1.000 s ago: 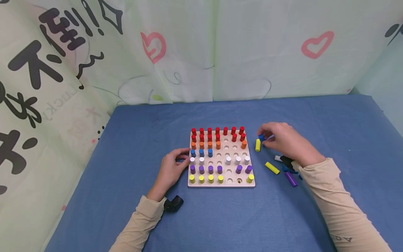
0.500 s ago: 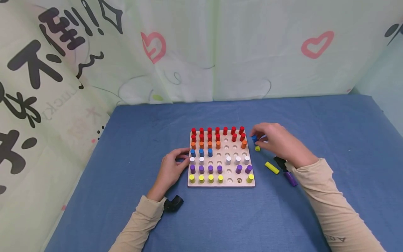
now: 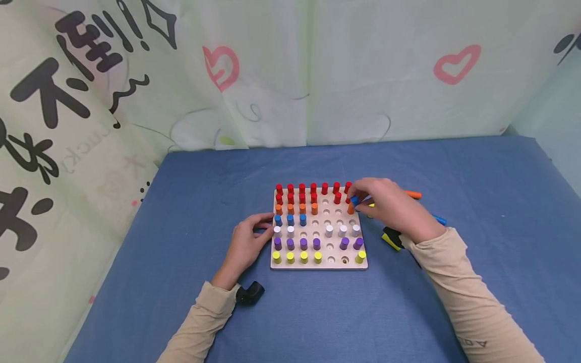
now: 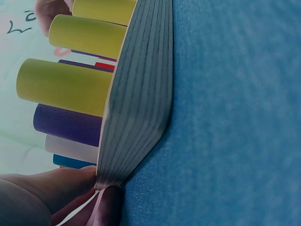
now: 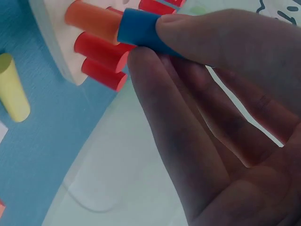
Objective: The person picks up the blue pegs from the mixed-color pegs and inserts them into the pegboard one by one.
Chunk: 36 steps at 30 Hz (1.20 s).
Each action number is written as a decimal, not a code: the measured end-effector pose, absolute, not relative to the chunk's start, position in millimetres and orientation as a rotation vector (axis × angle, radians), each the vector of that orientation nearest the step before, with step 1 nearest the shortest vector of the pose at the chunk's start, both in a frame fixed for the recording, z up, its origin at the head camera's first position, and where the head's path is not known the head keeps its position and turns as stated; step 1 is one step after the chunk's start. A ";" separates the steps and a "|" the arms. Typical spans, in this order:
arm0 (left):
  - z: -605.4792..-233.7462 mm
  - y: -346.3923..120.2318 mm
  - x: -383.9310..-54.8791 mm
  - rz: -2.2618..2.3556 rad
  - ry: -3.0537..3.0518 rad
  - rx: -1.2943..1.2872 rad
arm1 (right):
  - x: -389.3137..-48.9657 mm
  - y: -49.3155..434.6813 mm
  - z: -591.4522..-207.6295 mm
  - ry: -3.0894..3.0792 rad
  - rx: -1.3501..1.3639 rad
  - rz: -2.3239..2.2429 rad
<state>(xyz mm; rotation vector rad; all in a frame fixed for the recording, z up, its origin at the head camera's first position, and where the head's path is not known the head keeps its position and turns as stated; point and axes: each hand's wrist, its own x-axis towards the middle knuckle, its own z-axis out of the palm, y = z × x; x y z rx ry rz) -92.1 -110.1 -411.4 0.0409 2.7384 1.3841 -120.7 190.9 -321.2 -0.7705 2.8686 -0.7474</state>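
Observation:
A square wooden pegboard (image 3: 324,252) holds rows of upright red, orange, blue, white, purple and yellow pegs, with bare holes mostly right of its middle. My left hand (image 3: 245,242) holds the board's left edge; its thumb (image 4: 66,188) lies at the top edge and a finger lower down by the cloth. Between thumb and index finger my right hand (image 3: 397,206) pinches a blue peg (image 5: 138,26), above the board's right edge. That peg overlaps the end of a standing orange peg (image 5: 91,21) in the right wrist view.
Loose pegs lie right of the board, partly covered by the right hand and wrist: an orange peg (image 3: 413,194), a blue peg (image 3: 439,219) and two yellow ones, one yellow peg (image 5: 14,89) plain in the right wrist view. Blue cloth (image 3: 204,201) covers the table.
My right hand has carried the pinched blue peg leftward, from beside the loose yellow peg to over the board's right edge. The left hand and the board have stayed put.

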 end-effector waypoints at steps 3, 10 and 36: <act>-411.1 -109.6 -92.2 1.381 2.732 0.031 | -121.0 188.5 -321.3 2.864 -0.795 -0.775; -410.5 -109.3 -92.0 1.381 2.731 0.042 | -122.0 181.2 -321.9 2.844 -0.798 -0.787; -409.9 -111.1 -90.6 1.395 2.720 0.034 | -128.0 153.8 -323.0 2.779 -0.770 -0.729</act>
